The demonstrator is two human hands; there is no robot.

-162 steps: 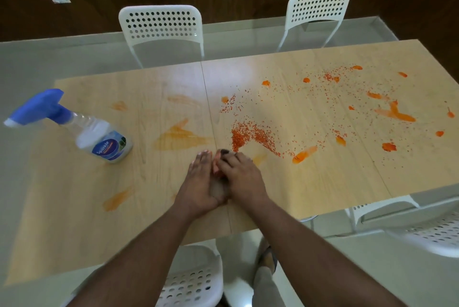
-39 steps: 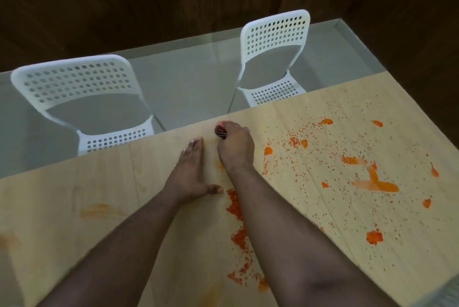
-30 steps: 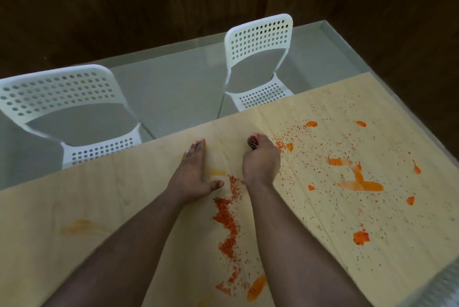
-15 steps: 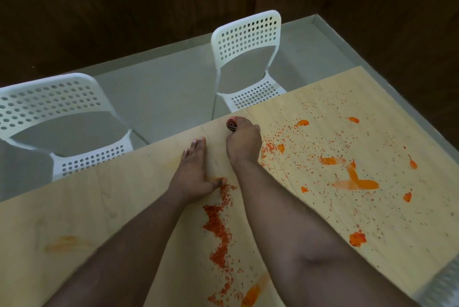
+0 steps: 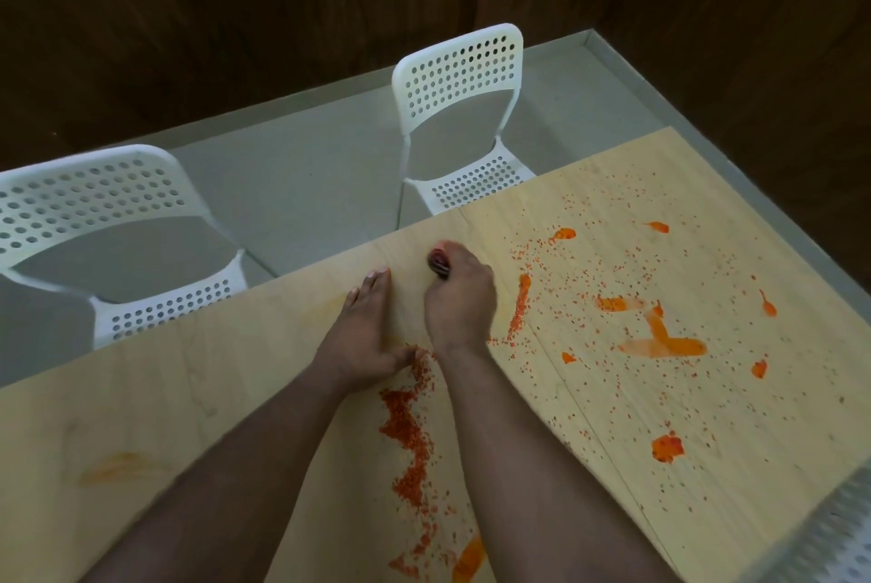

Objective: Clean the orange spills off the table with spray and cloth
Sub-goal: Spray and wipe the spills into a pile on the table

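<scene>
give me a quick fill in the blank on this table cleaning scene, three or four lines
1. The right hand grips a small dark ____ near the table's far edge.
2. The left hand lies ____ on the table.
3. The spilled grains are ____ in colour.
4. Behind the table stand ____ white chairs.

Missing words: cloth; flat; orange; two

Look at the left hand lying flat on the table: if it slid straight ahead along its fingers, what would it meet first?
Probably nothing on the table: ahead of the left hand is bare wood, then the far edge, with floor beyond.
</scene>
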